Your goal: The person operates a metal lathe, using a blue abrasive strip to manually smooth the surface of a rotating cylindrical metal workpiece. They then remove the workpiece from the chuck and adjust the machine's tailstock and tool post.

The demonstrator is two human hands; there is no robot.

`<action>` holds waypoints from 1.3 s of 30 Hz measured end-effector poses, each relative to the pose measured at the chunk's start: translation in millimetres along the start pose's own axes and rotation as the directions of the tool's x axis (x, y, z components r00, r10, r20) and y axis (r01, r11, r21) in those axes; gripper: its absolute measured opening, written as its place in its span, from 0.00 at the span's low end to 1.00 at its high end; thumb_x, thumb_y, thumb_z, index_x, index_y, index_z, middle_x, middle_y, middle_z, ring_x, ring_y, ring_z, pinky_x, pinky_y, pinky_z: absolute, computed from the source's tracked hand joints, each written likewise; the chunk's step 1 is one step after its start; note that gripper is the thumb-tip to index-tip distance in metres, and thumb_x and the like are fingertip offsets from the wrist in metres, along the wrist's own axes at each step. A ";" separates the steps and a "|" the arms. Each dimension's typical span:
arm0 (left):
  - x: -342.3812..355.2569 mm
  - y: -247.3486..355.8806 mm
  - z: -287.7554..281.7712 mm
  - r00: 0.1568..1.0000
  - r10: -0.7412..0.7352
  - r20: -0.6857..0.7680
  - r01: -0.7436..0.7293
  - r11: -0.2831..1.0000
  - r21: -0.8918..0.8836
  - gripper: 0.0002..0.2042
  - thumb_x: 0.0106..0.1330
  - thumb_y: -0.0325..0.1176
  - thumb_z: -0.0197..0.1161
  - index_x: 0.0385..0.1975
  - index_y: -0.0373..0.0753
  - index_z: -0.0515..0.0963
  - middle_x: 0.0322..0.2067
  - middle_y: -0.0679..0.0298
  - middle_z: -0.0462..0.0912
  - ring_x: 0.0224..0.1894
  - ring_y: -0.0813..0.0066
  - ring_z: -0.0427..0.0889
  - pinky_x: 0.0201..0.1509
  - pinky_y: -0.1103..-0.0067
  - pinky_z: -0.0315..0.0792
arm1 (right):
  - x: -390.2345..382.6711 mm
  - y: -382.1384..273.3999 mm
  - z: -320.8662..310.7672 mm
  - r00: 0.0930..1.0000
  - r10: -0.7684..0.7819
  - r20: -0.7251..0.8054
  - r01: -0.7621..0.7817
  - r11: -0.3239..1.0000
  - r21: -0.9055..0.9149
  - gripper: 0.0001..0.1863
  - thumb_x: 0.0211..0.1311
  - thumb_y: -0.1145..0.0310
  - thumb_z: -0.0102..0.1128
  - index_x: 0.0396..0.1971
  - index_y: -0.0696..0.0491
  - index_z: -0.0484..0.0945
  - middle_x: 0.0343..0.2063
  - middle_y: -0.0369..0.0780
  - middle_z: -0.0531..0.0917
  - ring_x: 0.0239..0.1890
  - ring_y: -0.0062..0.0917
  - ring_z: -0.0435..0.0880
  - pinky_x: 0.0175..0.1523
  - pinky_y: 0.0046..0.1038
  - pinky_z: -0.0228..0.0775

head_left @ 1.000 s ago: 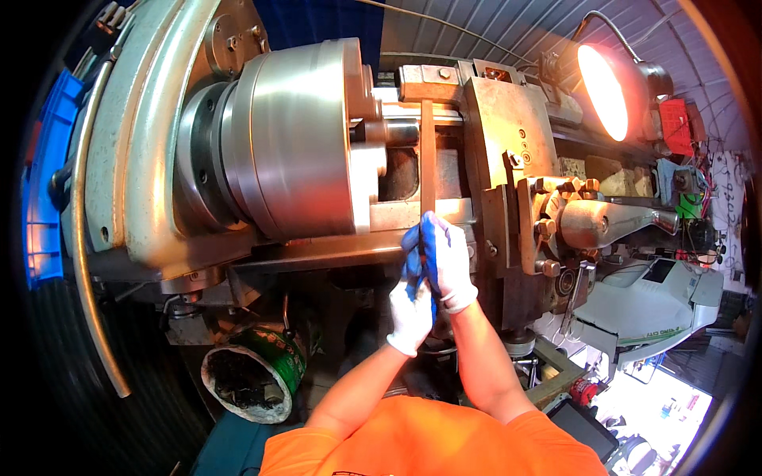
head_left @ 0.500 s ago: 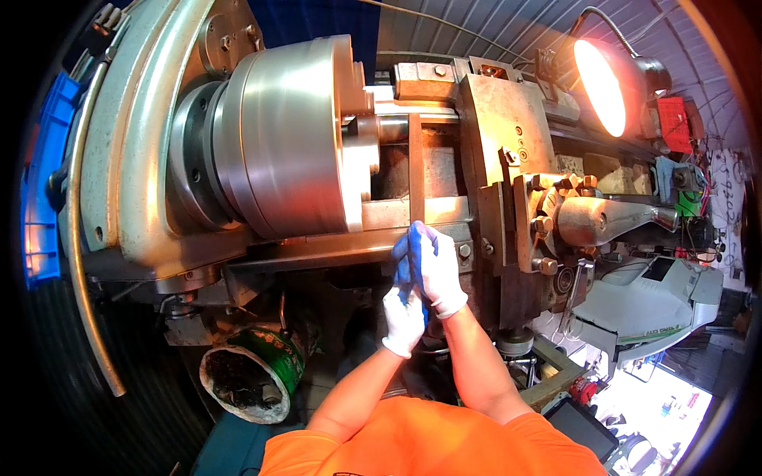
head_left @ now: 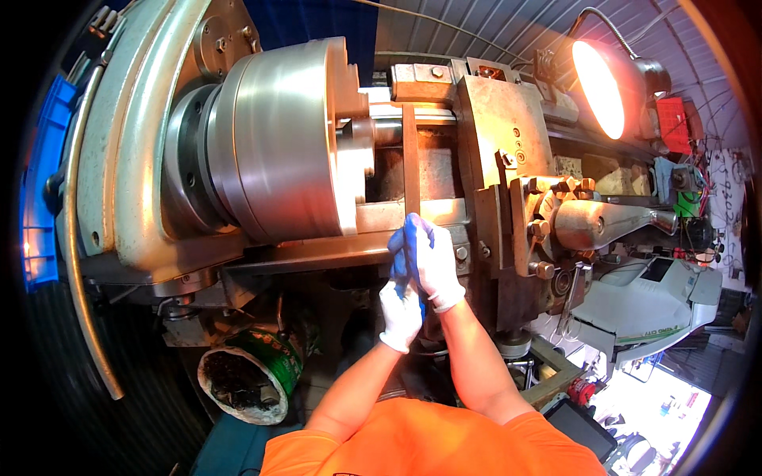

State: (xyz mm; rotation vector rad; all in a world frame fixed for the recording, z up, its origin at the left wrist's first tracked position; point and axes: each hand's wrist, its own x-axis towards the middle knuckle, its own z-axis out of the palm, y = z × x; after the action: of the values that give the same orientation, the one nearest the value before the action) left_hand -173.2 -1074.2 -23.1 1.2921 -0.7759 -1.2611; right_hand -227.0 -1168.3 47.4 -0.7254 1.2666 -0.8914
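Observation:
My left hand (head_left: 401,305) and my right hand (head_left: 436,266), in white gloves with blue palms, are pressed together in front of a lathe. Their closed fingers meet at the lower end of a long, narrow brown strip (head_left: 410,166); the exact hold is hidden. The strip runs straight up from my fingertips across a round metal workpiece (head_left: 387,131). Whether it wraps behind that piece cannot be seen. Left of it, the big steel chuck (head_left: 274,143) looks motion-smeared at its jaws, as if spinning.
Right of the strip stands the carriage (head_left: 504,119) with its bolted tool post (head_left: 540,218) and handle (head_left: 591,222). A lit lamp (head_left: 599,87) hangs at the upper right. Below the headstock sits a dirty green bucket (head_left: 278,361). A bent metal rod (head_left: 75,238) hangs at the far left.
Hands and strip have shifted slightly left and up in view, and the lathe's chuck has shifted slightly left too. My hands stay pressed together at the strip's lower end.

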 end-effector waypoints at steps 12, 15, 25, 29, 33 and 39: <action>25.2 30.7 19.3 0.998 0.057 0.029 -0.057 0.998 0.017 0.16 0.71 0.43 0.53 0.38 0.32 0.74 0.23 0.70 0.75 0.28 0.86 0.68 0.29 0.81 0.63 | 8.9 -28.8 -5.1 0.991 -0.125 -0.040 0.127 0.991 0.040 0.25 0.71 0.52 0.45 0.22 0.57 0.75 0.09 0.34 0.72 0.10 0.17 0.71 0.17 0.19 0.60; 2.1 11.0 8.1 0.999 0.030 0.031 -0.028 0.998 -0.057 0.15 0.71 0.38 0.53 0.45 0.30 0.74 0.35 0.66 0.80 0.37 0.84 0.72 0.40 0.80 0.70 | -9.3 -15.6 -3.7 0.999 -0.052 -0.005 0.052 0.998 0.029 0.25 0.71 0.52 0.46 0.22 0.56 0.76 0.09 0.34 0.72 0.11 0.15 0.69 0.18 0.17 0.59; -10.6 1.9 -5.7 0.998 -0.049 0.037 0.052 0.996 -0.066 0.13 0.70 0.33 0.53 0.46 0.29 0.75 0.36 0.58 0.82 0.39 0.77 0.77 0.44 0.77 0.70 | -10.2 7.2 -0.7 0.999 -0.045 -0.012 0.045 0.999 -0.026 0.24 0.71 0.53 0.46 0.23 0.57 0.76 0.10 0.34 0.73 0.12 0.16 0.71 0.19 0.19 0.63; -6.9 2.5 -5.2 0.999 -0.029 0.017 0.030 0.998 -0.058 0.15 0.71 0.36 0.53 0.44 0.30 0.75 0.34 0.61 0.81 0.36 0.80 0.75 0.40 0.78 0.69 | -7.8 4.2 1.8 1.000 -0.018 -0.016 0.018 1.000 -0.019 0.24 0.71 0.53 0.47 0.23 0.57 0.76 0.10 0.34 0.73 0.11 0.15 0.70 0.19 0.19 0.63; -3.1 1.6 -3.7 1.000 0.000 -0.001 0.000 1.000 -0.014 0.17 0.71 0.42 0.53 0.40 0.30 0.74 0.28 0.69 0.78 0.31 0.85 0.70 0.32 0.82 0.67 | -4.4 0.9 3.9 0.999 -0.042 -0.029 0.040 0.998 -0.049 0.24 0.71 0.53 0.47 0.22 0.57 0.76 0.10 0.34 0.73 0.12 0.15 0.70 0.19 0.19 0.63; 3.0 7.0 -2.2 1.000 0.009 0.009 -0.009 1.000 0.002 0.17 0.72 0.42 0.52 0.39 0.30 0.74 0.27 0.69 0.77 0.31 0.85 0.70 0.31 0.81 0.66 | -0.4 -2.8 2.3 1.000 -0.022 -0.014 0.022 0.999 -0.050 0.24 0.71 0.53 0.48 0.23 0.57 0.76 0.11 0.34 0.73 0.12 0.15 0.70 0.20 0.18 0.62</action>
State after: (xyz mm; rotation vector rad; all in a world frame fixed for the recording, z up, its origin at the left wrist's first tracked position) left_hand -168.8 -1077.7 -17.5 1.2846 -0.7885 -1.2598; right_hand -225.3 -1169.4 50.4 -0.7745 1.2992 -0.8870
